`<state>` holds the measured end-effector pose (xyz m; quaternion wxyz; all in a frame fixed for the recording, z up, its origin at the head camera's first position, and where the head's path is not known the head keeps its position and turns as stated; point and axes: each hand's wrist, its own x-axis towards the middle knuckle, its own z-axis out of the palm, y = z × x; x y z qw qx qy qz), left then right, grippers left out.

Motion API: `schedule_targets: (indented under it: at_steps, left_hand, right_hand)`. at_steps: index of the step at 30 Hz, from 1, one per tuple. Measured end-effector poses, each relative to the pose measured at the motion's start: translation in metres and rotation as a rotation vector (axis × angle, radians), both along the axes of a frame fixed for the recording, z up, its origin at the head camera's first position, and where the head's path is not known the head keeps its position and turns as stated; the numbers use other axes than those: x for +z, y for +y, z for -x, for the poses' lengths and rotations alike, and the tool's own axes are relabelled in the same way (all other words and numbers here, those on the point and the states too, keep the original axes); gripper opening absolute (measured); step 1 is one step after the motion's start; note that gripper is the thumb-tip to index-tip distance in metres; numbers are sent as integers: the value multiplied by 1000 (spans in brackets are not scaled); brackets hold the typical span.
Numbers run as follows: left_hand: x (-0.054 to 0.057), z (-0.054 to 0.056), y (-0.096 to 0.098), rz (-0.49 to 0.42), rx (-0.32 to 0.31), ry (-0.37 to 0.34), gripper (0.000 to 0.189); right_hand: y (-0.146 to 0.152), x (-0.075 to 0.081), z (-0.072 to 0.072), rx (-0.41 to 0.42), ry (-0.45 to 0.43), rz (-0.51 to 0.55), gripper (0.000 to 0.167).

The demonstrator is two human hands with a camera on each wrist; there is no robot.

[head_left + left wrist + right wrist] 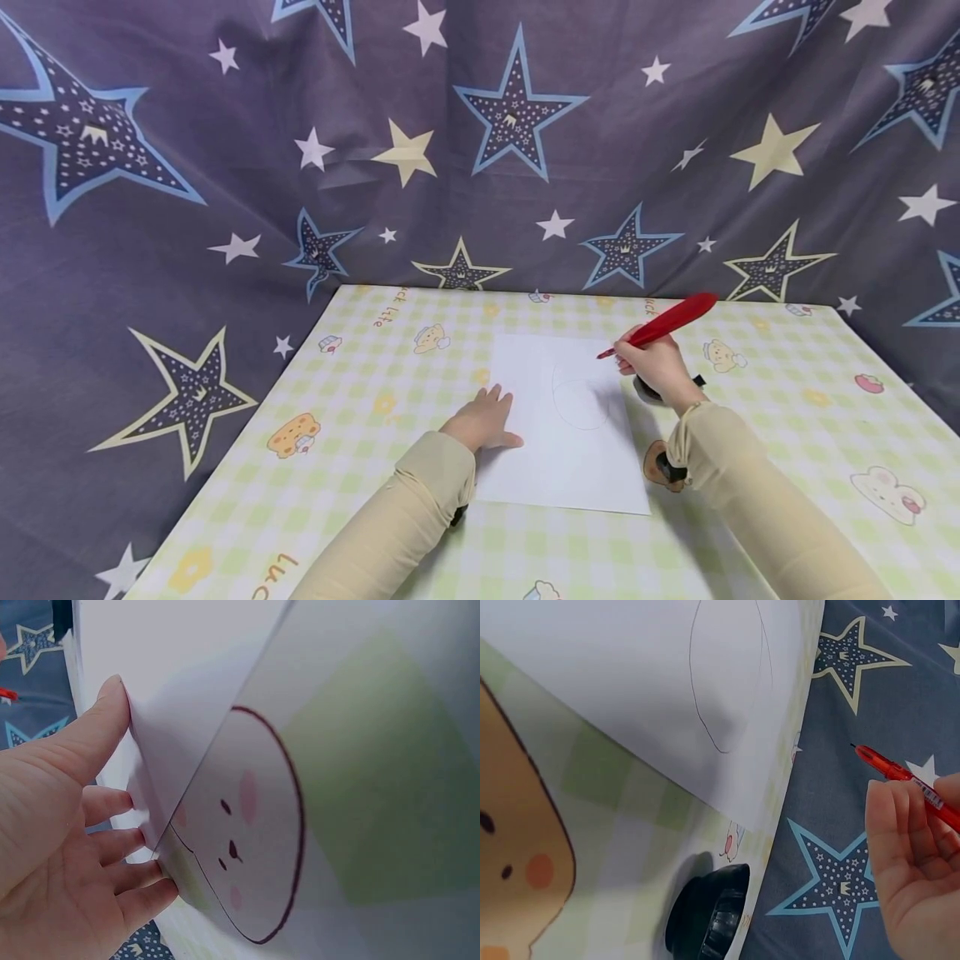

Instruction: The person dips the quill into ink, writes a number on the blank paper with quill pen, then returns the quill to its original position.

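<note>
A white sheet of paper (555,467) lies on the table, with a thin-lined circle and a curved stroke at its upper left drawn on it. My right hand (654,367) pinches a red feather pen (678,317) near its tip, over the sheet's upper right edge. In the right wrist view the pen's point (859,748) shows past the fingers, apart from the drawn line (692,682). With fingers spread, my left hand (483,419) rests on the sheet's left edge; in the left wrist view its thumb (112,709) lies along the paper.
A black round base (712,911) stands beside the paper, partly hidden under my right hand in the head view. The checked tablecloth (360,483) carries printed cartoon figures. A dark curtain with stars (517,108) hangs behind the table.
</note>
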<state>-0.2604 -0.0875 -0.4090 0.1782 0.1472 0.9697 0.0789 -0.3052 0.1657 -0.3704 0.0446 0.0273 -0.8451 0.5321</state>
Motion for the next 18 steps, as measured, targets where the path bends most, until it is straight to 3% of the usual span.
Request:
schedule_targets:
  at_steps: [18]
  left_hand:
    - [2,-2,0,-15,6,-1,76]
  right_hand:
    - [18,-1,-1,-38,3,19,19]
